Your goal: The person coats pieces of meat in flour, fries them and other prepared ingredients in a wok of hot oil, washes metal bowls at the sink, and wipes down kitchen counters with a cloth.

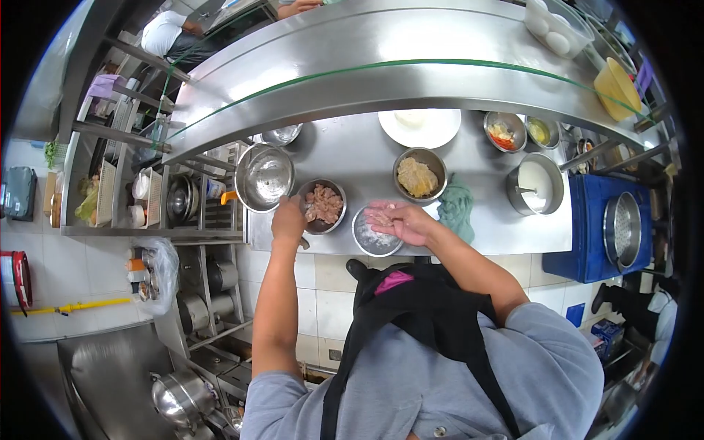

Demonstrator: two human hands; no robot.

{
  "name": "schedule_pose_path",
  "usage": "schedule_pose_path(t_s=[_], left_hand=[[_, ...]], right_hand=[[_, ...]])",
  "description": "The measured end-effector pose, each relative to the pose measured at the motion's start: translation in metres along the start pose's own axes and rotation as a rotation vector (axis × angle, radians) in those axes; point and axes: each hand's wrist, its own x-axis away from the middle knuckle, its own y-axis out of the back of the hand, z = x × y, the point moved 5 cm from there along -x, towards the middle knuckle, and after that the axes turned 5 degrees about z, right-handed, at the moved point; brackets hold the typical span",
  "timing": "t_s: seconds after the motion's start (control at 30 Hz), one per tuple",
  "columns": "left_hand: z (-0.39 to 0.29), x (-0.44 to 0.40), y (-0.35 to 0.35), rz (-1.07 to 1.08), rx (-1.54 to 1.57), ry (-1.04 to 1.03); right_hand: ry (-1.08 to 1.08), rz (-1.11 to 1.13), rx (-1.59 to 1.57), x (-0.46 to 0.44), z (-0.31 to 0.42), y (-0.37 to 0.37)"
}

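My left hand (289, 218) is at the left rim of a steel bowl of raw meat pieces (323, 204), beside the lower edge of a larger steel bowl (265, 178). Its fingers are bent together, and what they grip is hidden. My right hand (402, 222) is palm up with its fingers apart over a bowl of white powder (374, 240). White powder coats those fingers. Behind it stands a bowl with a yellowish, coated mass (419, 175). To the right lies a crumpled green cloth (457, 208).
At the back are a white plate (438, 130) and small bowls of chopped food (504, 133). A pot of white liquid (536, 183) stands at the right. A raised steel shelf (330, 92) crosses above the table's far side. Other people are partly visible at the edges.
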Motion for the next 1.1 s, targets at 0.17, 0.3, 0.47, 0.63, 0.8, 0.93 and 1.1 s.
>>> schedule_pose_path(t_s=[0.17,0.3,0.47,0.63,0.8,0.93,1.1], left_hand=[[-0.128,0.060,0.042,0.076,0.677,-0.396],[-0.148,0.074,0.014,-0.176,0.538,-0.570],[-0.104,0.056,-0.032,0.046,1.071,-0.118],[-0.098,0.063,-0.030,0.222,1.685,0.016],[-0.112,0.068,-0.030,0.450,1.923,-0.024],[-0.124,0.071,-0.032,0.461,1.984,0.046],[-0.120,0.070,-0.049,0.421,2.233,0.049]], right_hand=[[0.040,0.063,0.037,-0.004,-0.005,-0.003],[0.016,0.025,0.227,-0.009,-0.010,-0.008],[0.014,-0.122,0.323,-0.006,-0.005,-0.001],[0.074,-0.197,0.219,-0.007,-0.004,0.015],[0.060,-0.150,0.194,-0.001,-0.003,-0.007],[-0.009,-0.126,0.276,-0.006,-0.014,-0.011],[-0.109,-0.068,0.218,-0.004,-0.020,-0.006]])
